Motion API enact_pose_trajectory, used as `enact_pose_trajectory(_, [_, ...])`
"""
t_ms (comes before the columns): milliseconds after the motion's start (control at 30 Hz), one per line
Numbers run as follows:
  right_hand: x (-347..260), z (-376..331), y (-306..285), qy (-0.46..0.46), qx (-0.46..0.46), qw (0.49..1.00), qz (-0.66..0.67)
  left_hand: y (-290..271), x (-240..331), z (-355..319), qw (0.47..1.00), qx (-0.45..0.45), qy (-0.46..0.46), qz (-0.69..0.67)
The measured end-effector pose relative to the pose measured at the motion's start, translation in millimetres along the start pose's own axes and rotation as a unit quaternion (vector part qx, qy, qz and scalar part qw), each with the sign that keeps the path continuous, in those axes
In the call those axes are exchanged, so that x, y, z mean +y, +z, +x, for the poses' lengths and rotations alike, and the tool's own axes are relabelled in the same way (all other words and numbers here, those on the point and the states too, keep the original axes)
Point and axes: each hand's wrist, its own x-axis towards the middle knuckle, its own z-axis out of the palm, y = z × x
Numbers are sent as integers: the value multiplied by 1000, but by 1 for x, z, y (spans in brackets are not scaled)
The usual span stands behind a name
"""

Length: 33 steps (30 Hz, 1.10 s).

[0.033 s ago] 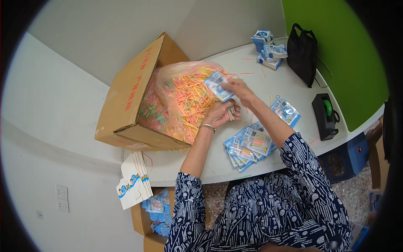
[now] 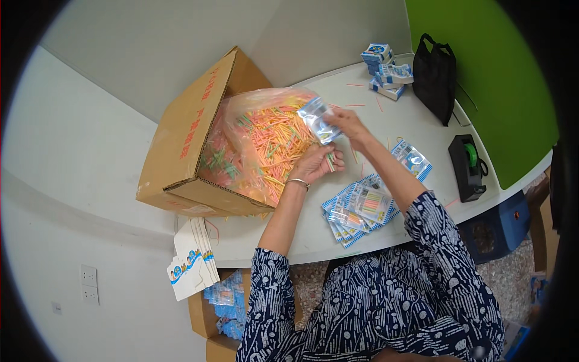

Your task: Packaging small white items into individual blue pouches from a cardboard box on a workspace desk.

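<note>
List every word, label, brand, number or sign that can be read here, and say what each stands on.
Cardboard box: large red printed characters on its side; wording not copied here.
White cards: blue printed design; any lettering too small to read.
Packet in the right hand: print blurred, unreadable.
Packets on the table: print too small to read.
Small boxes at the back: print too small to read.

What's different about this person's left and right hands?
The left hand curls around small sticks; the right hand grips a blue-and-white packet. A bracelet sits below the left hand; none shows below the right. The left hand sits lower in view than the right. Both come from patterned sleeves.
</note>
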Motion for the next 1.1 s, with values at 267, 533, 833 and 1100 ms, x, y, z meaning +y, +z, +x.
enact_pose_trajectory(267, [-15,-54,-48,13,0,988,-153,19,26,-6,951,174,242,-76])
enact_pose_trajectory(533, [-6,-83,-60,34,-66,994,-80,80,41,-8,933,119,335,49])
enact_pose_trajectory(833, [-5,-91,-59,28,-87,995,-46,100,26,-13,938,126,280,159])
enact_pose_trajectory(1100, [1,-93,-59,-7,-75,996,-52,105,13,-15,938,114,228,233])
